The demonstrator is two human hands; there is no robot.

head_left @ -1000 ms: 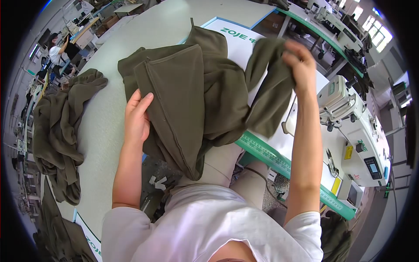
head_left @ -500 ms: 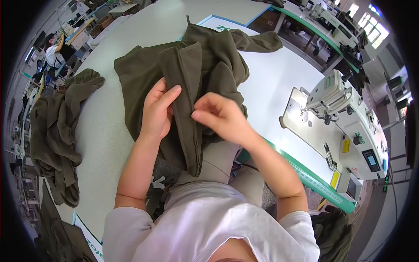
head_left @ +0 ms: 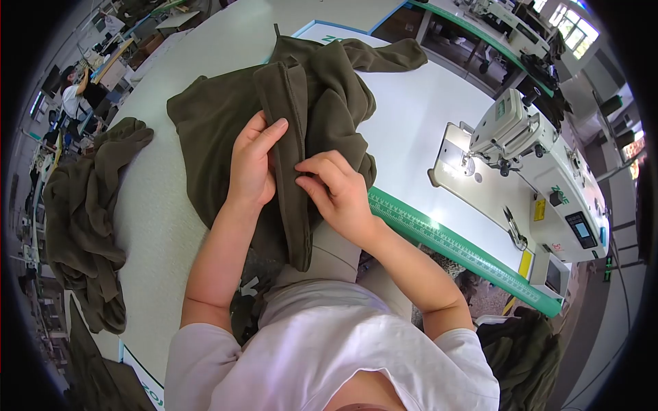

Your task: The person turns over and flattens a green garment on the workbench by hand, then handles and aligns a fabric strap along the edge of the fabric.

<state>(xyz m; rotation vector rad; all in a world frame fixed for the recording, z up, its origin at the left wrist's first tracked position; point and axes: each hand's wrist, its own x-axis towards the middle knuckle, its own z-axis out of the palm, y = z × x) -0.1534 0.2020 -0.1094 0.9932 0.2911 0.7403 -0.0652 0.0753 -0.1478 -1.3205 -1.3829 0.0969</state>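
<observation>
An olive-green garment (head_left: 219, 130) lies in front of me, partly on the table and hanging over its edge toward my lap. A long folded edge with a seam runs down its middle. My left hand (head_left: 255, 161) is closed on the left side of this folded strip, thumb on top and fingers underneath. Just across the seam, my right hand (head_left: 336, 185) pinches the strip's right edge between thumb and fingertips. A sleeve-like part (head_left: 391, 56) of the garment stretches out to the far right.
A white sewing machine (head_left: 534, 147) stands at the right, with thread snips (head_left: 514, 229) beside it. A green ruler strip (head_left: 452, 243) lines the table's front edge. More olive fabric (head_left: 89, 226) lies at the left and some (head_left: 521, 356) lower right. A person (head_left: 74, 96) works far left.
My right hand has come down onto the strip's edge, its fingertips now pinching there. The left hand keeps its hold. The whole view has shifted slightly.
</observation>
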